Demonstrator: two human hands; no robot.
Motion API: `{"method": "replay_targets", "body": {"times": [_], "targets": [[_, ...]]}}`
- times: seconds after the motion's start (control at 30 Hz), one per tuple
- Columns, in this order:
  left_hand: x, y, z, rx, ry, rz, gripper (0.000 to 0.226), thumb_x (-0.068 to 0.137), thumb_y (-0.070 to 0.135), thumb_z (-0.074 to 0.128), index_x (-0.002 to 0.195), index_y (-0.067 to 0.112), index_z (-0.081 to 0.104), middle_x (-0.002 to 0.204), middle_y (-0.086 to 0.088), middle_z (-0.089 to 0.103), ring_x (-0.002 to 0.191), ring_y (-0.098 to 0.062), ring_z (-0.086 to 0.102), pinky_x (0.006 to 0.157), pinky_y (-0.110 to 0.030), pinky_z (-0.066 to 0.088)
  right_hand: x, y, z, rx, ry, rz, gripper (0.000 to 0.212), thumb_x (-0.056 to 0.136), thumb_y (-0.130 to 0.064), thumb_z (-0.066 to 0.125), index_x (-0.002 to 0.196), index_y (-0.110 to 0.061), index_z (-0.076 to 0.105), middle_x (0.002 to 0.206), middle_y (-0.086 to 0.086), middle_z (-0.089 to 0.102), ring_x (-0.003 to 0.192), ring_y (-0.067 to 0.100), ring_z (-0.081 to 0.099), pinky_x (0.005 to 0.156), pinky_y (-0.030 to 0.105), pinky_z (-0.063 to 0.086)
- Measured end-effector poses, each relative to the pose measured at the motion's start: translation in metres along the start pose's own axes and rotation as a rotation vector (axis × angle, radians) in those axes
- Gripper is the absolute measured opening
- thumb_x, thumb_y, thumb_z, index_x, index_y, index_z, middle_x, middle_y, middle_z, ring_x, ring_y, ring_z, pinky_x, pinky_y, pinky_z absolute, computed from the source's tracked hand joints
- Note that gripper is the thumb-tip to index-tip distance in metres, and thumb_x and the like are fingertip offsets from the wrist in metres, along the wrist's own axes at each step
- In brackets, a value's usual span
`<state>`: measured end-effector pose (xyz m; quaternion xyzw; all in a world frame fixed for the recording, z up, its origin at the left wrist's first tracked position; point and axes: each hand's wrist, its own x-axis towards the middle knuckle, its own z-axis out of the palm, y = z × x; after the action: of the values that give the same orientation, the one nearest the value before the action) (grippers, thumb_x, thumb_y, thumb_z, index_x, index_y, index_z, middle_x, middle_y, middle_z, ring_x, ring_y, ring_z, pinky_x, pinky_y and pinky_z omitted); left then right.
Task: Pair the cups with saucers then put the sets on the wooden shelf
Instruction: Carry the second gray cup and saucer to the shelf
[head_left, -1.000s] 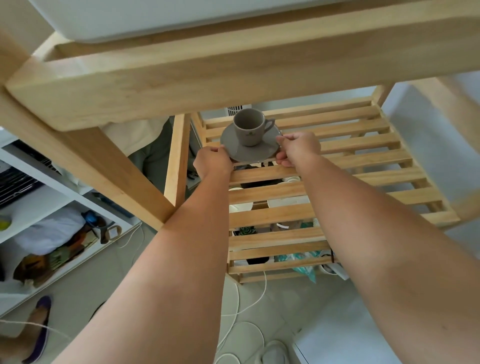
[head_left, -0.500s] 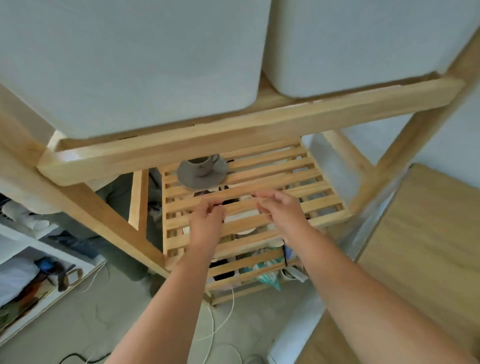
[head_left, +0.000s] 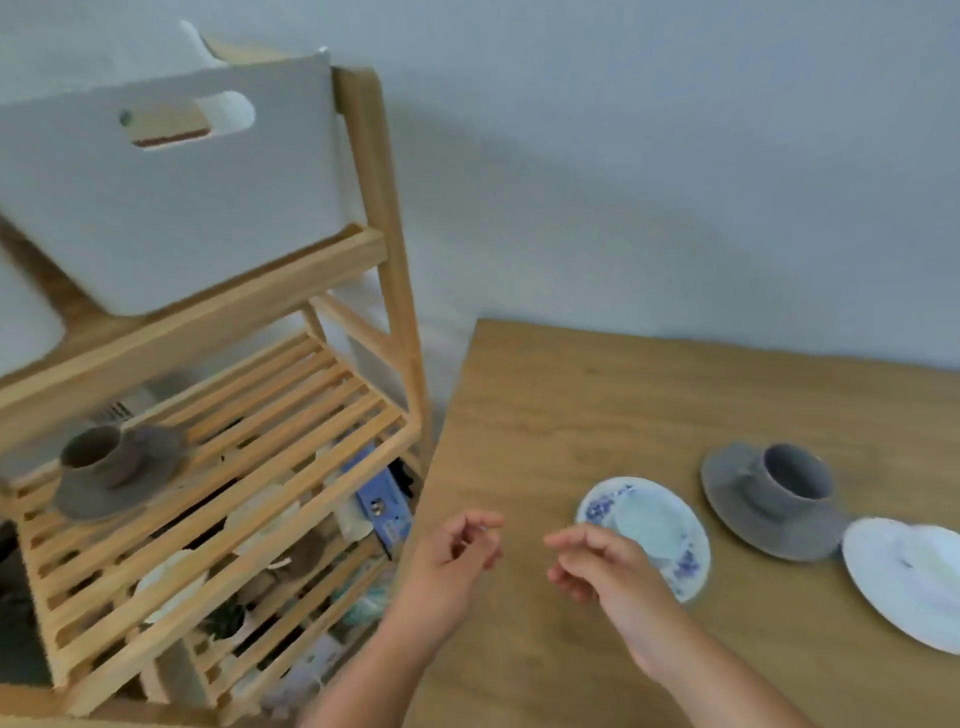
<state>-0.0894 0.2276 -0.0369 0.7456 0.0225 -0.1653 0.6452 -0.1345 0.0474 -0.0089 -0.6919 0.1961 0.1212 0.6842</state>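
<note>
Head view: both hands hang empty with fingers loosely curled over the table's (head_left: 545, 415) left part. The blue-patterned cup and saucer (head_left: 647, 530) sit just right of the right hand (head_left: 602, 564), partly behind it, so that hand is nearer; the left hand (head_left: 457, 551) is near the left edge (toward the wooden shelf (head_left: 234, 467)). The grey set (head_left: 774, 499) stands further right, well apart.

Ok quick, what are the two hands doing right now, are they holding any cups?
Left hand: open, fingers loosely curled, holding nothing.
Right hand: open, empty.
</note>
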Motion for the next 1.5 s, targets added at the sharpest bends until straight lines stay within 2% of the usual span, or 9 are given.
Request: {"method": "replay_targets", "body": {"times": [0.27,0.5,0.6,0.7,0.8,0.93,1.0,1.2,1.5], "targets": [[0.030,0.056,0.119,0.128,-0.253,0.087,0.023,0.094,0.008,0.058,0.096,0.027,0.070,0.081,0.001,0.069,0.074,-0.007,0.063,0.072,-0.022,0.047,-0.043,0.019,-0.123,0.102,0.349,-0.034,0.025,0.089,0.009,0.048,0.084,-0.002,0.070,0.065,0.009,0.069,0.060,0.017,0.058,0.058,0.025,0.044],[0.081,0.099,0.189,0.390,-0.405,0.161,0.017,0.093,0.018,0.060,0.108,0.023,0.066,0.088,0.003,0.059,0.073,-0.010,0.053,0.069,-0.024,0.045,-0.029,0.038,-0.185,0.182,0.535,0.189,0.030,0.085,-0.005,0.050,0.109,-0.020,0.057,0.087,0.015,0.072,0.068,0.018,0.060,0.067,0.029,0.053],[0.116,0.104,0.217,0.545,-0.424,0.127,0.026,0.091,0.017,0.060,0.117,0.023,0.061,0.105,-0.001,0.065,0.085,-0.014,0.059,0.078,-0.034,0.051,-0.024,0.045,-0.198,0.204,0.591,0.190,0.029,0.084,-0.003,0.054,0.109,-0.017,0.058,0.082,0.010,0.070,0.068,0.018,0.061,0.075,0.032,0.054],[0.145,0.100,0.239,0.663,-0.447,0.044,0.036,0.087,0.012,0.062,0.122,0.020,0.057,0.112,-0.008,0.066,0.092,-0.022,0.063,0.077,-0.032,0.054,-0.022,0.052,-0.201,0.222,0.657,0.165,0.019,0.084,-0.005,0.056,0.101,-0.009,0.063,0.076,0.008,0.069,0.066,0.018,0.061,0.072,0.032,0.055],[0.165,0.091,0.257,0.737,-0.521,-0.039,0.039,0.085,0.008,0.065,0.120,0.022,0.055,0.115,-0.014,0.066,0.097,-0.027,0.064,0.094,-0.040,0.054,-0.018,0.060,-0.200,0.341,0.670,0.182,0.019,0.085,-0.004,0.056,0.103,-0.009,0.058,0.087,0.014,0.071,0.070,0.021,0.067,0.073,0.032,0.058],[0.171,0.088,0.268,0.731,-0.625,-0.099,0.039,0.087,-0.002,0.064,0.117,0.022,0.057,0.098,-0.007,0.062,0.092,-0.022,0.063,0.080,-0.031,0.057,-0.009,0.062,-0.199,0.382,0.693,0.154,0.029,0.085,-0.003,0.056,0.113,-0.012,0.052,0.086,0.012,0.073,0.079,0.025,0.073,0.081,0.038,0.060],[0.174,0.085,0.267,0.716,-0.643,-0.122,0.044,0.085,-0.006,0.065,0.118,0.023,0.058,0.101,-0.007,0.061,0.098,-0.024,0.064,0.085,-0.034,0.058,-0.006,0.063,-0.198,0.365,0.705,0.131,0.036,0.086,-0.005,0.056,0.120,-0.014,0.050,0.083,0.007,0.075,0.080,0.022,0.074,0.084,0.041,0.059],[0.176,0.076,0.256,0.544,-0.690,-0.250,0.055,0.083,-0.011,0.065,0.129,0.017,0.052,0.108,-0.011,0.057,0.093,-0.021,0.064,0.074,-0.025,0.058,0.006,0.062,-0.191,0.378,0.701,0.062,0.061,0.091,-0.014,0.063,0.146,-0.012,0.034,0.084,0.003,0.075,0.078,0.014,0.074,0.081,0.035,0.060],[0.172,0.082,0.235,0.372,-0.595,-0.247,0.047,0.088,-0.014,0.055,0.120,0.019,0.049,0.090,-0.011,0.061,0.074,-0.016,0.062,0.065,-0.022,0.054,0.034,0.041,-0.189,0.449,0.707,0.080,0.040,0.094,-0.008,0.059,0.131,-0.008,0.045,0.084,0.009,0.072,0.074,0.017,0.074,0.071,0.032,0.061]]}}
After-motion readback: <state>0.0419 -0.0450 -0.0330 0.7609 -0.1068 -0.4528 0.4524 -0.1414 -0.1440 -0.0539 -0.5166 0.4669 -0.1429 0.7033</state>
